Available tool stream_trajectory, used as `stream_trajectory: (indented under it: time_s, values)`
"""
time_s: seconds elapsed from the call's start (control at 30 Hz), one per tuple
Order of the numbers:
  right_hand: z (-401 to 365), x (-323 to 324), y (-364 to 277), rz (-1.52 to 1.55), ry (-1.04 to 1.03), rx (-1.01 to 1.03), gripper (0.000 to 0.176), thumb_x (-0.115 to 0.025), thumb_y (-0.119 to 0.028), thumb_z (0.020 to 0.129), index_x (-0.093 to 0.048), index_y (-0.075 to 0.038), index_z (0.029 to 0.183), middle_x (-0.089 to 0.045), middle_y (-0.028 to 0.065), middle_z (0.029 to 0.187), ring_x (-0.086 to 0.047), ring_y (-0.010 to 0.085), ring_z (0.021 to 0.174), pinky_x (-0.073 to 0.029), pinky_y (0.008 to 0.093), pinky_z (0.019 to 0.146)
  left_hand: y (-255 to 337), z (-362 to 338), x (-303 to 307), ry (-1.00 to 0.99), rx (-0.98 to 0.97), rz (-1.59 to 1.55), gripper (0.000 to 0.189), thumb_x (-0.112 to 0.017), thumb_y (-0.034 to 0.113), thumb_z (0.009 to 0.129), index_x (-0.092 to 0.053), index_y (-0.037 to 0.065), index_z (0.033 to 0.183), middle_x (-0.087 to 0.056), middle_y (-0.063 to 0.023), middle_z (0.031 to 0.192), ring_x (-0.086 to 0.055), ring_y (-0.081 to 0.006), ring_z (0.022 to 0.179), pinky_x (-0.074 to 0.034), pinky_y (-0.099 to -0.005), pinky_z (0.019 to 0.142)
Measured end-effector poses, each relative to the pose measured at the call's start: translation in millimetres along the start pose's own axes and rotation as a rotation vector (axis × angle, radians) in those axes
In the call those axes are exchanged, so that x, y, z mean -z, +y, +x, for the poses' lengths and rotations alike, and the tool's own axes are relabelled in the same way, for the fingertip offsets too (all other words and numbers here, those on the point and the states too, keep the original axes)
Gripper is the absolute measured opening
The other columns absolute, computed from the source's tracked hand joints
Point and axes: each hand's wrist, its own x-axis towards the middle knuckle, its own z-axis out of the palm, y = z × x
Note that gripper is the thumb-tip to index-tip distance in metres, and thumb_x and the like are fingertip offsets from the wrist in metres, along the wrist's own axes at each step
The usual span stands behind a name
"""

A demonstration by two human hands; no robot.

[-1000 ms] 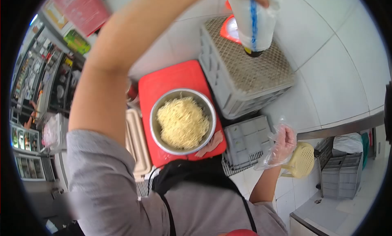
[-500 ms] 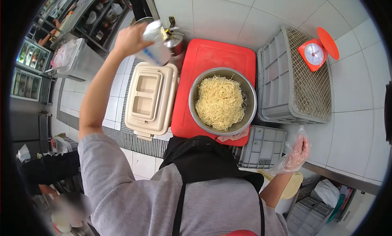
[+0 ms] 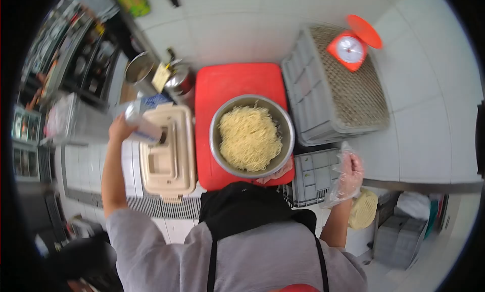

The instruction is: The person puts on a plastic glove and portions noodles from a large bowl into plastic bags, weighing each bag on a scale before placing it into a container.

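Note:
My left hand (image 3: 121,129) is bare and wrapped round a whitish bottle (image 3: 144,126), which is tilted over the beige lidded box (image 3: 189,163). On the right, my right hand (image 3: 350,175) wears a clear plastic glove, its fingers curled together beside the grey crate; whether they hold anything is too small to tell. Between the hands, a steel bowl (image 3: 216,158) full of pale noodles (image 3: 250,139) sits on a red lid (image 3: 237,75). A pinkish cloth (image 3: 277,175) lies at the bowl's lower edge.
A red scale (image 3: 349,50) stands on a grey crate (image 3: 323,97) at the right. Metal pots (image 3: 140,70) are at the back left. A yellow strainer (image 3: 364,209) is below my right hand. At the lower left, another person's dark sleeve (image 3: 76,259) is blurred.
My left hand has lowered the bottle leftward, from beside the pots to over the beige box. The whole view has shifted, and my right hand remains raised at the right.

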Motion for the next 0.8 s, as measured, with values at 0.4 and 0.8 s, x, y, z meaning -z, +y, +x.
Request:
stream_trajectory:
  time_s: [0.4, 0.8]
  values:
    - [6, 58, 35, -0.110, 0.097, 0.047, 0.008, -0.060, -0.006, 0.078, -0.058, 0.001, 0.081, -0.054, 0.0044, 0.077, -0.047, 0.0103, 0.067, -0.039, 0.0230, 0.060, 80, 50, 60, -0.474, 0.191, 0.481, 0.093, -0.083, 0.042, 0.043, -0.047, 0.008, 0.122, -0.051, -0.0097, 0.123, -0.052, -0.0292, 0.108, -0.044, -0.0574, 0.081]
    - [-13, 135, 70, -0.184, 0.305, -0.019, 0.006, -0.059, -0.005, 0.079, -0.056, 0.000, 0.076, -0.052, 0.0043, 0.076, -0.047, 0.0109, 0.067, -0.039, 0.0222, 0.061, 631, 51, 117, -0.152, -0.778, -0.954, 0.125, -0.074, 0.061, 0.051, -0.008, -0.002, 0.137, -0.016, -0.0262, 0.140, -0.016, -0.0377, 0.130, -0.019, -0.0433, 0.105]
